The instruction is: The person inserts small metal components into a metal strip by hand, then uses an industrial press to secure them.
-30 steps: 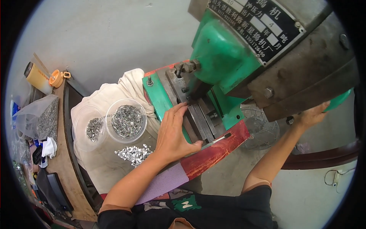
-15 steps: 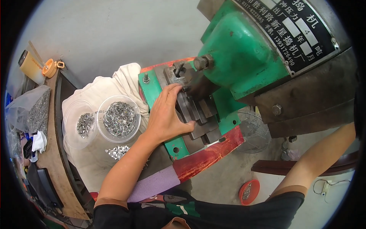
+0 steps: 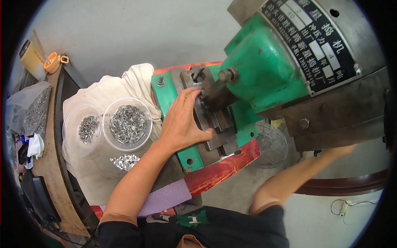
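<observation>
My left hand (image 3: pixel 180 124) spans the dark steel die block (image 3: pixel 215 144) of a green press (image 3: pixel 260 68). Its fingertips rest at the far end beside the dark punch (image 3: pixel 219 96), and the thumb lies apart, against the die's near part. Any small piece under those fingertips is hidden. My right hand (image 3: pixel 350 149) reaches out to the right, under the press's dark steel arm (image 3: pixel 343 118); its fingers are hidden behind the machine. Left of my left forearm, a clear round tub (image 3: pixel 127 144) holds small shiny metal pins.
Another clear tub (image 3: pixel 68 142) with small metal parts stands on the beige cloth (image 3: pixel 93 173), near a loose pile of silvery pieces (image 3: pixel 125 162). A wooden bench (image 3: pixel 62 165) runs along the left. A wire fan guard (image 3: pixel 271 144) is below the press.
My right elbow has swung inward to the left, and the forearm now stretches under the press arm. The view has shifted slightly. My left hand keeps its place on the die.
</observation>
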The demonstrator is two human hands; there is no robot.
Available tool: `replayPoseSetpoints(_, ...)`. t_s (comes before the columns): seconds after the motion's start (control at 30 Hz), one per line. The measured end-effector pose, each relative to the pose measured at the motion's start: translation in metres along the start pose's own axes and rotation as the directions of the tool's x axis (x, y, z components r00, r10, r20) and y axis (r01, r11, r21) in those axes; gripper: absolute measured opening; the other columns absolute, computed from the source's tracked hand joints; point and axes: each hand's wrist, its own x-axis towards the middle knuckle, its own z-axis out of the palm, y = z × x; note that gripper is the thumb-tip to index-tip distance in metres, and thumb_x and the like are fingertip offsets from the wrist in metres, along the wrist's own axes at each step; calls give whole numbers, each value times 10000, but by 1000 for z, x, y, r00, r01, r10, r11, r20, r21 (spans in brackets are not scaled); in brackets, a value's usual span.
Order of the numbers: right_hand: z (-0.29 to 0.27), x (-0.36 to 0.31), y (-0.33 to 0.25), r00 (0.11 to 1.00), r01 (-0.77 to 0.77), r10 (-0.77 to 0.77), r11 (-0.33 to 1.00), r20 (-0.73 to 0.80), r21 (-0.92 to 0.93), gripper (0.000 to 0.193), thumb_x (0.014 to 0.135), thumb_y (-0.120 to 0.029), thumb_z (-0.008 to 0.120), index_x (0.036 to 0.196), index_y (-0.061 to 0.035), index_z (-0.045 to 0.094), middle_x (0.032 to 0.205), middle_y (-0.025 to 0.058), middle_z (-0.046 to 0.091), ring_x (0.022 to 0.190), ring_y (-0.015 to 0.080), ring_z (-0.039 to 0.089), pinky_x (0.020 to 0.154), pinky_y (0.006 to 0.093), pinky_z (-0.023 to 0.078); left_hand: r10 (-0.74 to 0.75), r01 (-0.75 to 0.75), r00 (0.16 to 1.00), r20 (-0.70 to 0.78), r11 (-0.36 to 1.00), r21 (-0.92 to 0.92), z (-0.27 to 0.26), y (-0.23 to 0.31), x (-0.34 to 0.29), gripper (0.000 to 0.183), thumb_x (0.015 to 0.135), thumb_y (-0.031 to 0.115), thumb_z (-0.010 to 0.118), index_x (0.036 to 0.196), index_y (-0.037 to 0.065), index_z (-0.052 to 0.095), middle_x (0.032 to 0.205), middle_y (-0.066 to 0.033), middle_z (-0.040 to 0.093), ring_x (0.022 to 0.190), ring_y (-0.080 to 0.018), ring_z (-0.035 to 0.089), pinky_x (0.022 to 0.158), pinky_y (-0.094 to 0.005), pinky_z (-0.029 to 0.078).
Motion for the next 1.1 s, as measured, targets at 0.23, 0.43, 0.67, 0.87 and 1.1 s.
replayPoseSetpoints(0.23, -21, -6, 21, 925, -367, 347, 922, 157, 124, 491, 983, -291, 554, 1331, 53, 513, 1301, 171, 570, 1069, 273, 617, 942, 370, 504, -82, 83, 994, 68, 996, -19, -1, 0, -2, 916, 587, 241, 845, 1348, -25, 410, 1379, -175, 415, 1239, -373, 485, 1024, -440, 434)
replayPoseSetpoints(0.43, -33, 68, 92, 747, -637, 482, 716, 458, 285, 469, 1004, -277, 519, 1334, 56, 507, 1265, 174, 587, 1056, 272, 619, 917, 368, 516, -71, 73, 995, 75, 997, -18, 0, -3, -2, 914, 592, 242, 847, 1347, -33, 410, 1388, -182, 406, 1246, -376, 481, 1031, -442, 432)
replayPoseSetpoints(0.67, -16, 94, 77, 762, -603, 498, 778, 413, 175, 468, 1014, -290, 511, 1327, 58, 509, 1251, 170, 593, 1048, 272, 622, 899, 370, 526, -19, 20, 1000, 19, 1000, -4, 1, -6, -3, 919, 581, 201, 862, 1354, -20, 415, 1381, -166, 422, 1087, -321, 532, 848, -375, 492)
replayPoseSetpoints(0.87, -10, 50, 55, 916, -367, 339, 924, 217, 106, 468, 1023, -301, 503, 1321, 60, 510, 1239, 167, 597, 1041, 272, 625, 884, 372, 535, 4, -4, 1000, 5, 1000, -5, 3, -8, -3, 940, 576, 215, 865, 1362, -11, 403, 1371, -172, 423, 1121, -337, 530, 887, -392, 487)
replayPoseSetpoints(1.1, -9, -12, -6, 847, -512, 530, 788, 49, 341, 438, 996, -246, 569, 1293, 73, 524, 1255, 178, 586, 1072, 275, 613, 938, 368, 507, -58, 55, 997, 46, 996, 68, 3, -2, 1, 937, 543, 263, 846, 1326, -23, 417, 1345, -188, 430, 1198, -385, 508, 993, -441, 446)
